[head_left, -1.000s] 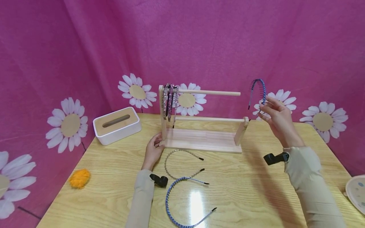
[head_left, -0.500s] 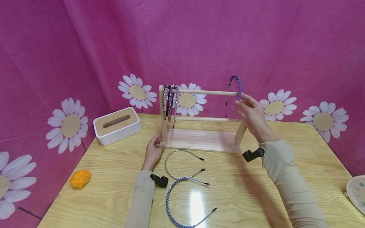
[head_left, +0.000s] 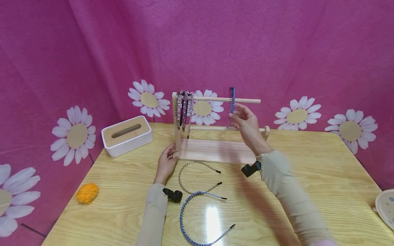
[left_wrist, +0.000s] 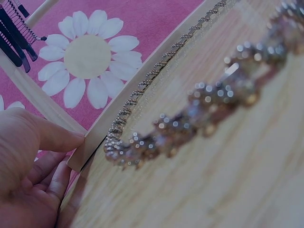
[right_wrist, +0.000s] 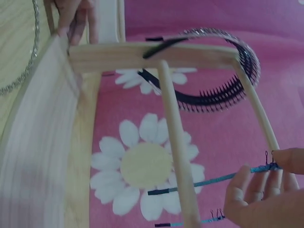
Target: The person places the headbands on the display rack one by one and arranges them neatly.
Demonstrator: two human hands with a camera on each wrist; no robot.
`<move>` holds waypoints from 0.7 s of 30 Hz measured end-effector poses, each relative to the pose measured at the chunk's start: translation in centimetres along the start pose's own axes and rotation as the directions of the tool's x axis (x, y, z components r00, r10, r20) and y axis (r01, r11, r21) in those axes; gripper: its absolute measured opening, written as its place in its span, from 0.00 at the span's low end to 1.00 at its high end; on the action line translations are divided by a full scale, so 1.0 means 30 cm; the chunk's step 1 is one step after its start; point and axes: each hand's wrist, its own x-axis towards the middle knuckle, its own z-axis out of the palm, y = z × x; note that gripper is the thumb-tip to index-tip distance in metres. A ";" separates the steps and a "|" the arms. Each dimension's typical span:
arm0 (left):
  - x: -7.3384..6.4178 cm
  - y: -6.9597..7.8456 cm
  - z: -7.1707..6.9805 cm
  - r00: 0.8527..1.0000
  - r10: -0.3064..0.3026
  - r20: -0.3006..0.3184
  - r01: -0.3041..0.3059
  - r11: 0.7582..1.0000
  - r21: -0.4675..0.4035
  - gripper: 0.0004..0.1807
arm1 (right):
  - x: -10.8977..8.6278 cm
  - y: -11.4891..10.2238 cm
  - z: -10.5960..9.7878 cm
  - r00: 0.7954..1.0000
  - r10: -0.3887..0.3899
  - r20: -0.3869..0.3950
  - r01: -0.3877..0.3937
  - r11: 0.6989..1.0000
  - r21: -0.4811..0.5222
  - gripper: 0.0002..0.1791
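Observation:
In the head view my right hand [head_left: 247, 125] pinches a blue toothed headband [head_left: 232, 97], looped around the upper rod [head_left: 212, 99] of a wooden headband rack [head_left: 212, 150]. Its thin dark-tipped ends reach past the lower rod [right_wrist: 178, 156] in the right wrist view. With thumb above and fingers below, my left hand [left_wrist: 35, 161] grips the left front corner of the rack's base [left_wrist: 90, 145]. Several glittery headbands [head_left: 184, 109] hang at the rod's left end. Before the rack lie a beaded headband [head_left: 181, 171] and another blue headband [head_left: 182, 218].
A white tissue box [head_left: 127, 147] with a wooden lid stands left of the rack. An orange fluffy ball [head_left: 87, 193] lies near the table's left edge. At the far right is part of a pale round object [head_left: 386, 205]. A flowered pink cloth [head_left: 246, 44] hangs behind the table.
My right hand has carried the blue headband leftward from beyond the upper rod's free end, and it now encircles the rod. The left hand has stayed on the rack's corner.

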 end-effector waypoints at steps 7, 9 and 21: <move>-0.003 0.008 0.006 1.000 -0.004 0.006 0.004 1.000 0.010 0.28 | 0.008 0.026 0.060 1.000 -0.016 0.013 0.016 1.000 -0.003 0.25; -0.002 0.007 0.005 1.000 -0.003 0.005 0.003 1.000 0.010 0.28 | 0.012 0.026 0.082 0.999 -0.024 0.025 0.024 1.000 0.011 0.26; 0.009 -0.008 0.000 1.000 -0.019 0.000 0.019 1.000 0.009 0.28 | 0.034 0.049 0.243 0.996 0.002 0.092 -0.006 0.999 0.040 0.29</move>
